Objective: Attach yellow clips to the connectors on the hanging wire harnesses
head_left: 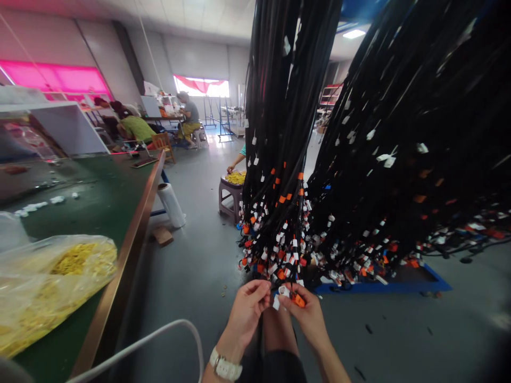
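Observation:
Bundles of long black cables (pixel 279 106) hang in front of me, their lower ends carrying many small white and orange connectors (pixel 279 239). My right hand (pixel 305 311) is closed on a white connector (pixel 283 291) at the bottom of the nearer bundle. An orange connector (pixel 298 300) shows beside its fingers. Close by on the left, my left hand (pixel 249 308) has thumb and fingertips pinched together. Whatever lies between those fingertips is too small to make out. A white watch (pixel 225 366) is on the left wrist.
A green table (pixel 99 186) on the left bears a clear bag of small yellow pieces (pixel 75 260). Beyond it are a plastic-wrapped roll (pixel 171 205) and a stool (pixel 229 194) with yellow pieces. A blue wheeled base (pixel 423 284) stands under the right bundle. Several people sit farther back.

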Available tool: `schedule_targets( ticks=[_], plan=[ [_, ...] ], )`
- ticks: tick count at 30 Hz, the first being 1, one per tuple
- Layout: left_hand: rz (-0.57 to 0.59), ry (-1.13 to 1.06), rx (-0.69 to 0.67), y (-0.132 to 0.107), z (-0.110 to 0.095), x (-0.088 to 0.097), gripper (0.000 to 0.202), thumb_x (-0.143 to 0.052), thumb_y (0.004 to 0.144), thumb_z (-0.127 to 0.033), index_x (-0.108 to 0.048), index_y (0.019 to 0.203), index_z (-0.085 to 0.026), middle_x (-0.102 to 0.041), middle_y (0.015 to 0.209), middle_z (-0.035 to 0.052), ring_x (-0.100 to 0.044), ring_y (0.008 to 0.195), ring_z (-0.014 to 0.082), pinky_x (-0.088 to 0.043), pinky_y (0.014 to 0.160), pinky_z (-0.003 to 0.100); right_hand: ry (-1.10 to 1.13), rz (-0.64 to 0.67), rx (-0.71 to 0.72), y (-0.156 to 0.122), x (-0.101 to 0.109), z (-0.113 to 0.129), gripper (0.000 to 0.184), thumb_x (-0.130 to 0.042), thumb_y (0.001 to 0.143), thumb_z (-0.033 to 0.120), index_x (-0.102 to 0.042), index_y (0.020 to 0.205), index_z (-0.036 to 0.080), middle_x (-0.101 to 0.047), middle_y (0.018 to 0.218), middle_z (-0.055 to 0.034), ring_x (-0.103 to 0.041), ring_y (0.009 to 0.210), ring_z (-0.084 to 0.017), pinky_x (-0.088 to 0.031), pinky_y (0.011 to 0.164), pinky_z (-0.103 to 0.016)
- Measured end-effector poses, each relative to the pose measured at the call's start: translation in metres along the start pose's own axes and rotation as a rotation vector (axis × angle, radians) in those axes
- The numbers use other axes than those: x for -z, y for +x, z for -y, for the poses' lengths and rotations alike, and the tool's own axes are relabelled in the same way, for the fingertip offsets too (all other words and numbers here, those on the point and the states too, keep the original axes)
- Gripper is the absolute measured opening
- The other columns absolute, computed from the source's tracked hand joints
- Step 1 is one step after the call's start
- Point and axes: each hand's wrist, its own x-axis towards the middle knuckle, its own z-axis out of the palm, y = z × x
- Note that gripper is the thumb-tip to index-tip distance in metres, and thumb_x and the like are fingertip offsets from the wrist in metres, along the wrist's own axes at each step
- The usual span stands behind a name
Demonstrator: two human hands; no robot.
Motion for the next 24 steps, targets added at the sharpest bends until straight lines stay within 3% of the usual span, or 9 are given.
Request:
schedule_targets(
  ticks=[8, 11, 15, 18, 24],
  plan=[
    [-0.007, 0.216, -0.043, -0.004, -0.001, -0.010, 0.022, -0.074, 0.065, -0.026, -0.064, 0.077, -0.011, -0.063, 0.067, 0.0037, -0.055, 0.054, 0.0103, -0.046, 0.055, 0.022, 0.015, 0.020, -0.002, -0.002, -0.001, -0.001, 0.032, -0.078, 0.058, 0.039, -0.067, 0.079, 0.018, -0.069, 0.073, -0.0044, -0.060, 0.067, -0.021, -0.048, 0.065, -0.031],
    [0.005, 0.467, -0.155, -0.004, -0.003, -0.014, 0.012, -0.069, 0.068, -0.022, -0.066, 0.074, -0.012, -0.063, 0.067, 0.0041, -0.054, 0.057, 0.0117, -0.043, 0.057, 0.022, 0.012, 0.032, 0.002, -0.003, -0.002, 0.001, 0.032, -0.078, 0.057, 0.039, -0.067, 0.078, 0.018, -0.068, 0.072, -0.0043, -0.061, 0.067, -0.022, -0.048, 0.065, -0.031],
    [0.072, 0.724, -0.370, -0.005, -0.004, -0.017, 0.007, -0.063, 0.072, -0.014, -0.070, 0.072, -0.016, -0.065, 0.081, 0.0066, -0.058, 0.079, 0.0176, -0.043, 0.073, 0.024, 0.028, 0.032, 0.018, -0.005, -0.001, 0.000, 0.032, -0.077, 0.059, 0.040, -0.067, 0.080, 0.019, -0.068, 0.074, -0.0041, -0.060, 0.069, -0.021, -0.048, 0.068, -0.032],
    [0.113, 0.772, -0.429, -0.006, -0.004, -0.017, 0.010, -0.062, 0.073, -0.014, -0.071, 0.073, -0.017, -0.062, 0.089, 0.0076, -0.057, 0.085, 0.0195, -0.043, 0.075, 0.025, 0.050, 0.036, 0.017, -0.006, 0.000, -0.001, 0.033, -0.078, 0.057, 0.040, -0.067, 0.080, 0.019, -0.067, 0.074, -0.0035, -0.060, 0.070, -0.021, -0.048, 0.068, -0.032],
    [0.112, 0.793, -0.406, -0.005, -0.002, -0.016, 0.009, -0.063, 0.072, -0.013, -0.071, 0.072, -0.018, -0.063, 0.088, 0.0081, -0.057, 0.085, 0.0208, -0.042, 0.076, 0.027, 0.025, 0.040, 0.029, -0.007, 0.000, 0.000, 0.030, -0.077, 0.058, 0.039, -0.068, 0.078, 0.019, -0.067, 0.071, -0.0024, -0.058, 0.067, -0.019, -0.046, 0.065, -0.029]
  ],
)
